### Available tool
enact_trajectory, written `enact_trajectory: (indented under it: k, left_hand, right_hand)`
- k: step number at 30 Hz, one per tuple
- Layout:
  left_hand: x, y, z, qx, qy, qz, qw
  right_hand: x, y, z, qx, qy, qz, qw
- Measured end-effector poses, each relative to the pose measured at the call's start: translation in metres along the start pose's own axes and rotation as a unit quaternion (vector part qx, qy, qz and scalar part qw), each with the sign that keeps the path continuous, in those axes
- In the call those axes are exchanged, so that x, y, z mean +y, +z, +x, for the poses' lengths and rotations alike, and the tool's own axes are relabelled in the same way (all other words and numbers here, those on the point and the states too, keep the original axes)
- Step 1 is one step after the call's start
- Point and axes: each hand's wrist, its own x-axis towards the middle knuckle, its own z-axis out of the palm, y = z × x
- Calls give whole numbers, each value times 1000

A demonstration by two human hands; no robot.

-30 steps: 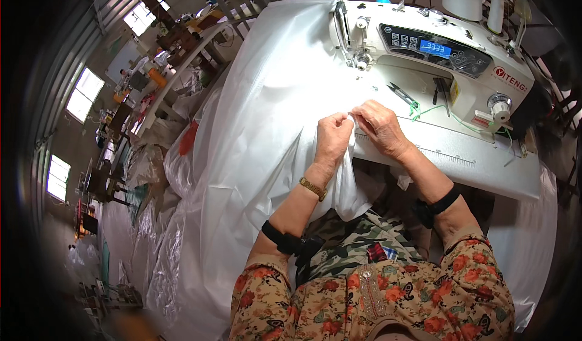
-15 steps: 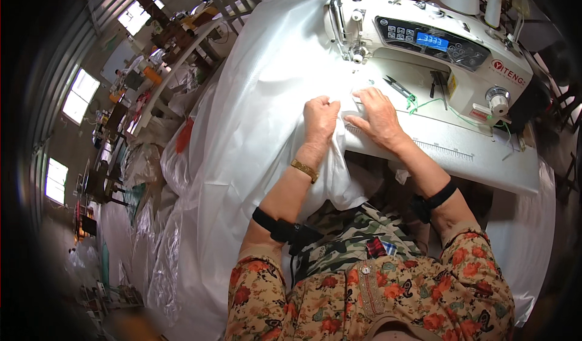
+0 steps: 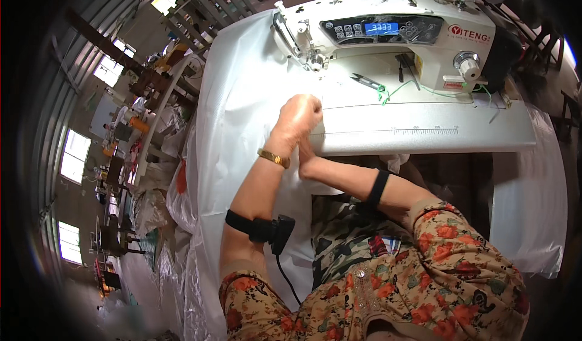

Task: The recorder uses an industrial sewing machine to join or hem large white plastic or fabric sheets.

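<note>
One sewing machine [image 3: 388,29] is on the worktop [image 3: 485,136] and serves as the reference for all positions. One white sheet of fabric [image 3: 233,107] lies at the machine's left, reaching the area beneath its needle head [image 3: 316,62] and spreading down its near left side. The sheet's long axis runs roughly from the machine's far left corner toward the person.

Two hands are noted, both at the near side of the needle head. The left hand [image 3: 296,120] is uppermost and nearer the needle head, with the fabric beneath it and to its left; its fingers are curled tight. Whether cloth is caught in them cannot be told. The right hand [image 3: 304,150] is bent up at the wrist and mostly concealed behind the left; its grip cannot be determined.

Count of other items: one pair of dark snips [image 3: 366,81] under the machine's arm, with green thread [image 3: 383,93] beside it; two slim dark tools farther right, in front of the machine's body; two spools partly visible at its top; one gold-coloured wristband [image 3: 274,158] and two black arm straps, nearer the person than the machine.
</note>
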Motion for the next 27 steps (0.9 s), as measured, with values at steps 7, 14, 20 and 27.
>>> enact_trajectory:
  k: [7,14,20,27]
  left_hand:
    - [-13,46,-72,71,-31,30,997]
    - [-2,60,-96,181,-34,18,983]
    - [1,68,-97,201,-37,0,979]
    - [1,64,-102,182,-45,-46,981]
  right_hand:
    - [-56,-102,44,-721,50,-200,661]
    - [-3,-130,132,-501,-69,-253,825]
    - [19,-123,133,-559,-57,-184,807]
    - [25,-125,130,-563,-29,-102,820]
